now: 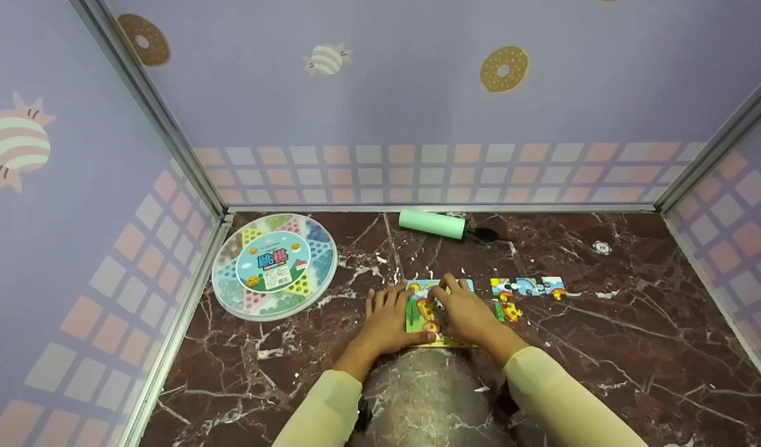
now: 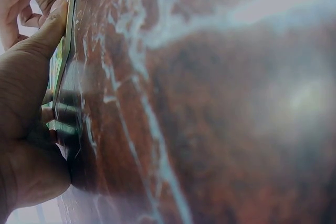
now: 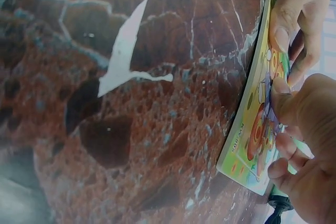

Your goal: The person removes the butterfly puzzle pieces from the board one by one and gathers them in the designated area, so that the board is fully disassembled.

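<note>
A colourful cartoon jigsaw puzzle (image 1: 419, 316) lies flat on the dark red marbled table, partly hidden under both hands. My left hand (image 1: 387, 320) rests along its left side, fingers spread, and the thumb lies on the near edge. Over the right half, my right hand (image 1: 470, 313) bends its fingers down onto the picture. In the right wrist view, that hand's thumb and fingertips touch the puzzle face (image 3: 257, 129); I cannot tell whether they pinch a piece. Several joined puzzle pieces (image 1: 529, 286) lie to the right, with a yellow-and-green piece (image 1: 509, 308) just below them.
A round Chinese checkers set (image 1: 228, 273) with a clear cover sits at the left. Behind the puzzle lies a mint-green hand pump (image 1: 431, 224) with a black end. A small round white token (image 1: 601, 248) is at the back right. Patterned walls (image 1: 380, 112) enclose the table.
</note>
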`<move>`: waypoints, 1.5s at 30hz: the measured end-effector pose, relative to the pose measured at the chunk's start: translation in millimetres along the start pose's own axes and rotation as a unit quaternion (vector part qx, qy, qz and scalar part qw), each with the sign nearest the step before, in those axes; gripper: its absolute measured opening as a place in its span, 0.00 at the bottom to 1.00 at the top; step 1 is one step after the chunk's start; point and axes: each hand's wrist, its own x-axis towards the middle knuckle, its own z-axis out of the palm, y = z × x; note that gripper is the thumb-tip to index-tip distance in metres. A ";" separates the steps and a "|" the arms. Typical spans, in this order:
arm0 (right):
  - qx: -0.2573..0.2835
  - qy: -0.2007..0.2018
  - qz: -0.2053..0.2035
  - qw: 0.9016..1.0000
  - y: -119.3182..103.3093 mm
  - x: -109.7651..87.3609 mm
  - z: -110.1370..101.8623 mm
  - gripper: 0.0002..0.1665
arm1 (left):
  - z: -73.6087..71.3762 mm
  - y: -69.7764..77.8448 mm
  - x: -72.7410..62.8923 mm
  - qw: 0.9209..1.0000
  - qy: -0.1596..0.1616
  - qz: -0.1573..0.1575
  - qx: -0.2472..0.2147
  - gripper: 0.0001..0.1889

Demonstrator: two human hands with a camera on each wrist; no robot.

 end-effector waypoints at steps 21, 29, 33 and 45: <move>-0.040 0.071 -0.083 0.993 5.9 -10.1 5.4 0.14 | -2.2 3.2 0.4 1.000 -0.013 -0.010 0.009 0.59; -0.040 0.086 -0.109 0.990 9.0 -15.1 5.4 0.08 | -0.5 1.2 1.4 1.000 -0.012 -0.011 0.002 0.60; -0.039 0.082 -0.110 0.990 9.4 -17.2 4.2 0.06 | -3.9 2.0 -0.4 1.000 -0.009 0.000 0.000 0.60; -0.031 0.094 -0.137 0.986 12.4 -20.6 2.0 0.08 | 2.9 -3.3 2.1 1.000 -0.003 -0.003 -0.002 0.61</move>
